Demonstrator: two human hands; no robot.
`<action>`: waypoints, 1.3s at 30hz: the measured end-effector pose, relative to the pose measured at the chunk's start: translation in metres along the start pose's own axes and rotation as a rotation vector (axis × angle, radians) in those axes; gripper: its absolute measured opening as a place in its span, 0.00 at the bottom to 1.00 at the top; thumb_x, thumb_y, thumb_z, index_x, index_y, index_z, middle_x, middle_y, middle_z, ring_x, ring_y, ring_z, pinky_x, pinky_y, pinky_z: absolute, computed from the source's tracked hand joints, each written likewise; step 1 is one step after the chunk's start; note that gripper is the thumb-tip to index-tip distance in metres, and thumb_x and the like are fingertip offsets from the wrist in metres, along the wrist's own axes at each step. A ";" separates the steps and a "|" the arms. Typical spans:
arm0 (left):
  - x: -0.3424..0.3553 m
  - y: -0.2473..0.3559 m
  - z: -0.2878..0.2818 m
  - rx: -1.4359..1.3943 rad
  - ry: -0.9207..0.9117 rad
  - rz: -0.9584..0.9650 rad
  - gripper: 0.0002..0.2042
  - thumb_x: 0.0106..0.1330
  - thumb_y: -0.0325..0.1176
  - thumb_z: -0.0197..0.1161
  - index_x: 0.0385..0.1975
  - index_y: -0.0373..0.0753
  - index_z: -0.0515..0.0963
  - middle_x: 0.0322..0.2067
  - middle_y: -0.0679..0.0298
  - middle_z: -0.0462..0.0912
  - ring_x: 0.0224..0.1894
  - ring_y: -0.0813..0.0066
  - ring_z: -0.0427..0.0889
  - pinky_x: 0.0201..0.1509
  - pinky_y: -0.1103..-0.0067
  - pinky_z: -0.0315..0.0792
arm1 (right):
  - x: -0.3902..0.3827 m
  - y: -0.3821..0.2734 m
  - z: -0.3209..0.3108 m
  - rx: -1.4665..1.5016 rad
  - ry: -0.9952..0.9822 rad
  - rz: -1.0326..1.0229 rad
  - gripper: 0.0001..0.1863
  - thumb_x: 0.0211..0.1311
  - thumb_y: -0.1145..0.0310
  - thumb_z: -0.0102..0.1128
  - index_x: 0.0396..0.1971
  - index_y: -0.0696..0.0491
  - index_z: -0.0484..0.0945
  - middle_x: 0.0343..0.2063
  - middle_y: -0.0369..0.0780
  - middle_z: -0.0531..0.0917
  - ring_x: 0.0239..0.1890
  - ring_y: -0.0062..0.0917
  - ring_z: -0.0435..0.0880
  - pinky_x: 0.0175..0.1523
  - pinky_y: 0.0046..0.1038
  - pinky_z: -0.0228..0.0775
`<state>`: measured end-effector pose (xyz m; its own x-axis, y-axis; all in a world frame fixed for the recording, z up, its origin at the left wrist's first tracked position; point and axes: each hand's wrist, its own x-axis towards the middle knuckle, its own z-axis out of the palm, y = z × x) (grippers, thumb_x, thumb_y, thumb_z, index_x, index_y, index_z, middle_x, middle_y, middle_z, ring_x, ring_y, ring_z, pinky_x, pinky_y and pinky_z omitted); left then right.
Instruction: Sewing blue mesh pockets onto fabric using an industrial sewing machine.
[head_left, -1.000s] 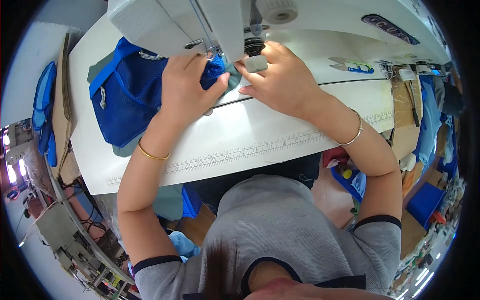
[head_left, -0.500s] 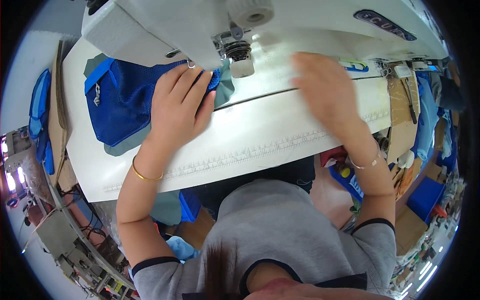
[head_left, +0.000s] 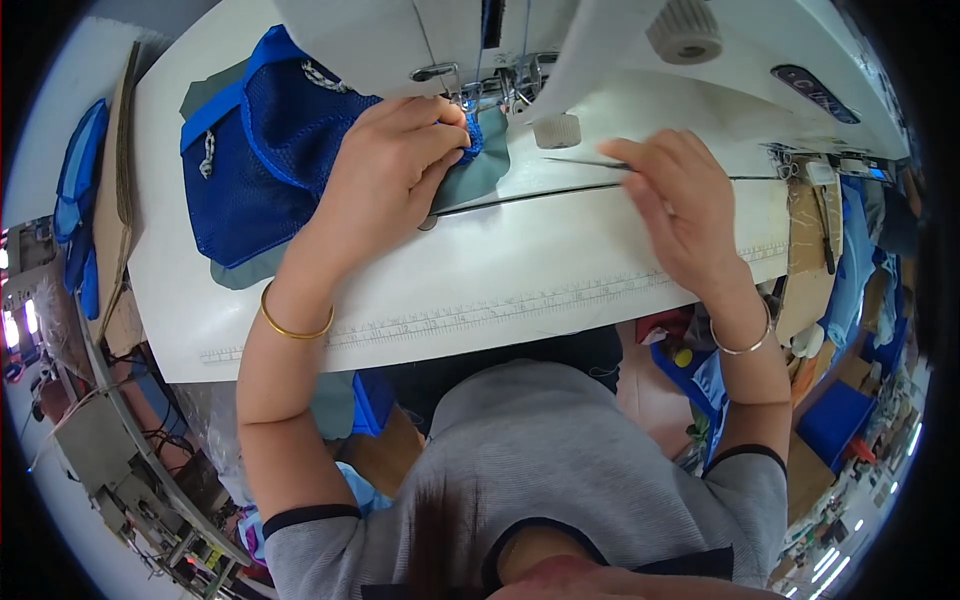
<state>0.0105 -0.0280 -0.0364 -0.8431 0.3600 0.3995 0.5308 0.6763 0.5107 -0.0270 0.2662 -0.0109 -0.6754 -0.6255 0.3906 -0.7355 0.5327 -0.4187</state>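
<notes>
A blue mesh fabric piece [head_left: 260, 170] with a grey-green backing [head_left: 480, 175] lies on the white sewing table [head_left: 520, 280], under the white sewing machine [head_left: 380, 40]. My left hand [head_left: 385, 170] rests on this fabric, and its fingertips pinch the blue edge right at the needle area. My right hand [head_left: 680, 215] is to the right of the needle, above the table. It holds a thin dark metal tool [head_left: 585, 163] that points left toward the machine. A gold bangle sits on each wrist.
A ruler strip [head_left: 500, 310] runs along the table's front edge. A cardboard sheet [head_left: 120, 200] and blue cloth stand at the left. Blue bins [head_left: 830, 420] and clutter lie at the right, cables and metal frame parts [head_left: 110, 450] at the lower left.
My right hand left the needle area, swung right, and now holds a thin tool pointing back at the machine. My left hand stays on the blue fabric.
</notes>
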 end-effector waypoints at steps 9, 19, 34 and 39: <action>0.004 0.001 0.001 0.034 0.015 0.020 0.04 0.57 0.21 0.68 0.31 0.31 0.81 0.39 0.57 0.85 0.45 0.56 0.83 0.51 0.66 0.76 | 0.039 -0.015 0.027 -0.201 -0.039 -0.151 0.12 0.55 0.58 0.73 0.25 0.49 0.82 0.29 0.36 0.75 0.36 0.31 0.75 0.39 0.34 0.70; 0.005 0.004 -0.002 0.037 -0.016 -0.006 0.04 0.55 0.21 0.67 0.29 0.32 0.80 0.37 0.57 0.84 0.43 0.57 0.83 0.49 0.66 0.75 | 0.044 -0.016 0.032 -0.203 -0.037 -0.127 0.17 0.51 0.56 0.75 0.16 0.52 0.79 0.27 0.35 0.76 0.36 0.30 0.76 0.39 0.33 0.71; 0.006 0.002 -0.001 0.053 0.023 0.036 0.04 0.54 0.19 0.65 0.29 0.32 0.79 0.36 0.57 0.84 0.42 0.56 0.83 0.47 0.66 0.75 | 0.047 -0.018 0.030 -0.207 0.013 -0.131 0.15 0.47 0.59 0.77 0.17 0.52 0.80 0.26 0.36 0.76 0.37 0.30 0.77 0.38 0.33 0.72; 0.005 0.004 -0.002 0.059 -0.003 0.013 0.04 0.54 0.20 0.65 0.30 0.32 0.79 0.37 0.58 0.84 0.42 0.56 0.83 0.47 0.66 0.74 | 0.049 -0.017 0.036 -0.220 0.020 -0.129 0.15 0.46 0.59 0.76 0.18 0.53 0.80 0.26 0.36 0.76 0.36 0.30 0.78 0.37 0.33 0.72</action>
<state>0.0079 -0.0248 -0.0310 -0.8365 0.3705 0.4037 0.5356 0.7086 0.4594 -0.0454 0.2063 -0.0141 -0.5749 -0.6858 0.4462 -0.8079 0.5621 -0.1770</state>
